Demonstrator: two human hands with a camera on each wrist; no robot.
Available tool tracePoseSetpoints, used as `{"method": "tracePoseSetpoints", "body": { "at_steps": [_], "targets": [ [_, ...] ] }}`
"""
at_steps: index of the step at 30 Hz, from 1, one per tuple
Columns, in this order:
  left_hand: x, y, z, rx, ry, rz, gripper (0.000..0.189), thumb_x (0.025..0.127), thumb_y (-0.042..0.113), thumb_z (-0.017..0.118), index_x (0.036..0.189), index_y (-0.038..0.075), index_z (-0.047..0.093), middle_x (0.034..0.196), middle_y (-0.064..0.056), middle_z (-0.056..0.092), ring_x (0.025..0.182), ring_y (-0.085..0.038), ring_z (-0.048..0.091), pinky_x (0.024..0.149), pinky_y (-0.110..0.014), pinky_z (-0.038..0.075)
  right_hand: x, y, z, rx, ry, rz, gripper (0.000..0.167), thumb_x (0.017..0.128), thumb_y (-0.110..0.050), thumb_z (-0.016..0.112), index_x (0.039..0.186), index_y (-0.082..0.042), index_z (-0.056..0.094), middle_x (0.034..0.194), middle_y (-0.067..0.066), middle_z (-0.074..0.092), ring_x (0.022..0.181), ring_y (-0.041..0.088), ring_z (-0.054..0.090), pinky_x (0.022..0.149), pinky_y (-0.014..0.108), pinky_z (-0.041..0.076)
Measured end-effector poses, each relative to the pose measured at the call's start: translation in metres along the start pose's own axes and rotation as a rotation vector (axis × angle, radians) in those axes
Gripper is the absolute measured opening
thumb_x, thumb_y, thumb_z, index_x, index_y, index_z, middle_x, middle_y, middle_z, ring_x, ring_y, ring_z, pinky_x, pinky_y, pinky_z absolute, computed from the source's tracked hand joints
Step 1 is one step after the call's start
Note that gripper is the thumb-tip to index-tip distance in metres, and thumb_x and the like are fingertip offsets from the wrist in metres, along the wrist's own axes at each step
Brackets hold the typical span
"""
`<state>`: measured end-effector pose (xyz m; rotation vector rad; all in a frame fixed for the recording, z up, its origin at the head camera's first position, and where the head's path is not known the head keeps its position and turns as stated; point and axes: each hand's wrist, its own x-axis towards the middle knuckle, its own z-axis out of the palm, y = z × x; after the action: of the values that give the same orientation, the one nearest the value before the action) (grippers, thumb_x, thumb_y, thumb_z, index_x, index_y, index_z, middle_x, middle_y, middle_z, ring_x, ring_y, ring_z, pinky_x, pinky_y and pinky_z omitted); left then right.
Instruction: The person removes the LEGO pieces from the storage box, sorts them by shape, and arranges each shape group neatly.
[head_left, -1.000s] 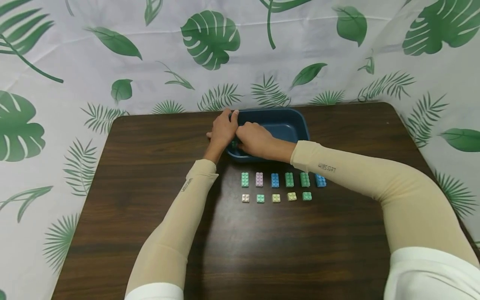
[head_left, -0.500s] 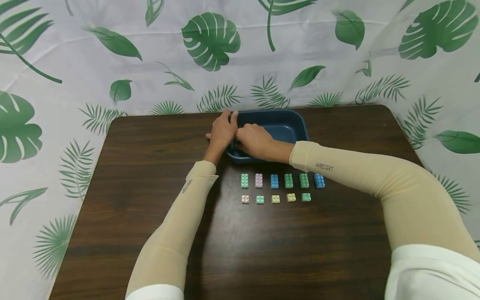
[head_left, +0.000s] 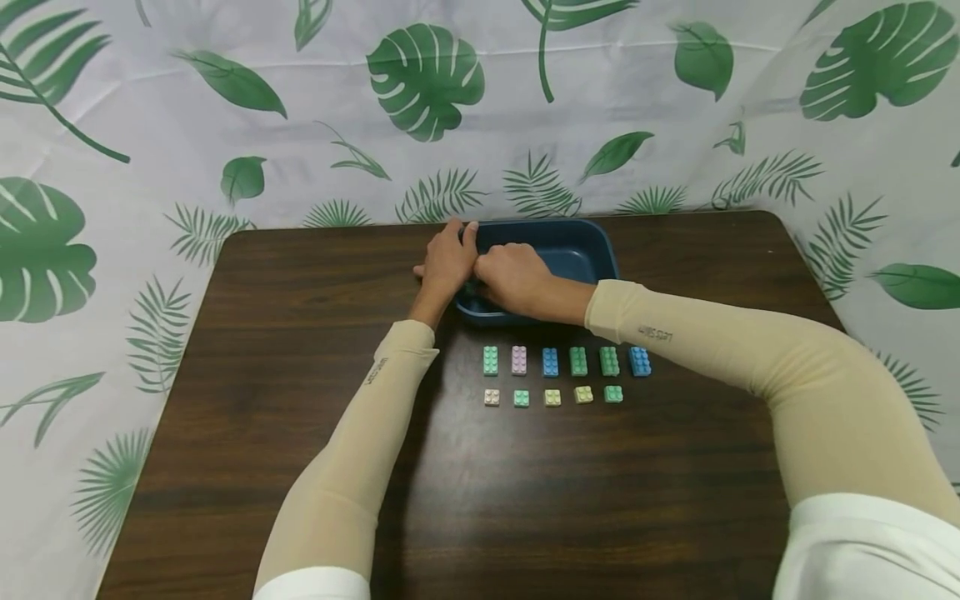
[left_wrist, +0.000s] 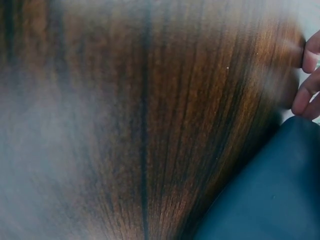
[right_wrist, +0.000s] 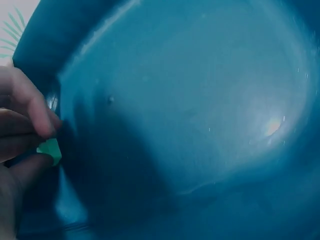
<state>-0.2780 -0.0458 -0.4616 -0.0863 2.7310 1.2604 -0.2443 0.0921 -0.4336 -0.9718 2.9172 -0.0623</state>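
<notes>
A dark blue plastic tub [head_left: 576, 263] stands at the far side of the table. My left hand [head_left: 447, 260] grips its left end, thumb over the rim; in the left wrist view, fingertips [left_wrist: 306, 97] show beside the tub's corner. Reaching into the tub's left part, my right hand [head_left: 517, 275] is curled with its fingertips hidden from the head camera. The right wrist view shows thumb and fingers pinching a small light green toy brick [right_wrist: 50, 151] near the tub's wall.
On the dark wooden table [head_left: 525, 500], larger toy bricks form a row in front of the tub, among them a pink brick [head_left: 519, 360] and a blue brick [head_left: 640, 361]. A second row of smaller bricks, including a yellow brick [head_left: 552, 397], lies nearer. A leaf-print cloth [head_left: 300, 167] hangs behind.
Both hands stay at the tub's left end, with the right hand shifting only very slightly. The brick rows have not moved.
</notes>
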Motion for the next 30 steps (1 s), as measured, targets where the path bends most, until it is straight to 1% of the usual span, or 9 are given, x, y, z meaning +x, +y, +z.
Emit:
{"method": "tracePoseSetpoints", "body": {
  "at_steps": [5,9,13,16,18,21,24,28,30],
  "targets": [
    [0.010,0.002,0.004,-0.011,-0.015,-0.035,0.046,0.113,0.053,0.036,0.137,0.020,0.058,0.140,-0.011,0.064,0.142,-0.037,0.055,0.117,-0.084,0.012,-0.006,0.004,-0.008,-0.134,0.051,-0.036,0.018,0.100,-0.024,0.074,0.087,-0.013,0.077,0.073,0.010,0.071,0.067,0.027,0.069,0.062,0.044,0.058],
    [0.015,0.003,0.005,-0.009,-0.022,-0.050,0.047,0.111,0.058,0.035,0.131,0.021,0.058,0.138,-0.010,0.064,0.140,-0.034,0.055,0.116,-0.081,0.015,-0.010,0.008,-0.014,-0.178,0.073,-0.034,0.021,0.100,-0.025,0.075,0.083,-0.013,0.076,0.070,0.009,0.069,0.061,0.026,0.065,0.056,0.042,0.054],
    [0.004,0.007,0.001,0.004,-0.009,-0.013,0.046,0.112,0.056,0.033,0.122,0.017,0.056,0.128,-0.014,0.063,0.133,-0.036,0.057,0.110,-0.075,0.022,-0.016,0.013,-0.016,-0.181,0.072,-0.025,0.022,0.099,-0.028,0.076,0.083,-0.014,0.078,0.067,0.007,0.067,0.057,0.023,0.061,0.053,0.038,0.050],
    [-0.004,0.010,-0.001,0.009,0.005,0.011,0.042,0.114,0.052,0.034,0.114,0.014,0.053,0.119,-0.016,0.062,0.127,-0.039,0.058,0.106,-0.072,0.025,-0.023,0.017,-0.018,-0.171,0.077,-0.022,0.018,0.098,-0.029,0.078,0.088,-0.015,0.081,0.069,0.007,0.070,0.059,0.023,0.064,0.053,0.038,0.052],
    [-0.007,0.012,-0.001,0.010,0.015,0.021,0.041,0.114,0.050,0.034,0.113,0.013,0.052,0.118,-0.017,0.062,0.125,-0.040,0.059,0.105,-0.073,0.026,-0.030,0.019,-0.021,-0.163,0.086,-0.014,0.015,0.097,-0.030,0.079,0.092,-0.016,0.083,0.074,0.007,0.074,0.061,0.023,0.067,0.055,0.040,0.055],
    [-0.009,0.013,0.000,0.014,0.023,0.023,0.040,0.114,0.050,0.034,0.116,0.014,0.053,0.123,-0.017,0.062,0.129,-0.040,0.058,0.106,-0.074,0.027,-0.041,0.018,-0.026,-0.157,0.108,0.006,0.012,0.095,-0.031,0.081,0.096,-0.019,0.084,0.080,0.004,0.077,0.066,0.023,0.070,0.058,0.041,0.057],
    [-0.009,0.012,0.000,0.018,0.025,0.016,0.041,0.115,0.050,0.033,0.121,0.014,0.053,0.128,-0.017,0.063,0.133,-0.041,0.057,0.109,-0.078,0.024,-0.056,0.012,-0.030,-0.166,0.168,0.012,0.013,0.094,-0.031,0.082,0.099,-0.019,0.084,0.085,0.003,0.079,0.069,0.022,0.071,0.058,0.040,0.057],
    [-0.009,0.009,0.001,0.031,0.018,-0.007,0.042,0.114,0.051,0.034,0.125,0.015,0.054,0.134,-0.017,0.062,0.137,-0.042,0.055,0.114,-0.084,0.018,-0.075,0.002,-0.033,-0.197,0.278,0.005,0.017,0.097,-0.030,0.079,0.102,-0.014,0.083,0.090,0.004,0.079,0.070,0.023,0.071,0.054,0.038,0.055],
    [-0.011,0.007,0.002,0.032,0.016,-0.014,0.043,0.114,0.051,0.034,0.128,0.016,0.055,0.136,-0.017,0.062,0.138,-0.043,0.055,0.114,-0.085,0.016,-0.082,-0.002,-0.034,-0.211,0.314,0.018,0.019,0.098,-0.031,0.077,0.104,-0.014,0.082,0.093,0.004,0.079,0.072,0.023,0.070,0.053,0.037,0.054]
  ]
}}
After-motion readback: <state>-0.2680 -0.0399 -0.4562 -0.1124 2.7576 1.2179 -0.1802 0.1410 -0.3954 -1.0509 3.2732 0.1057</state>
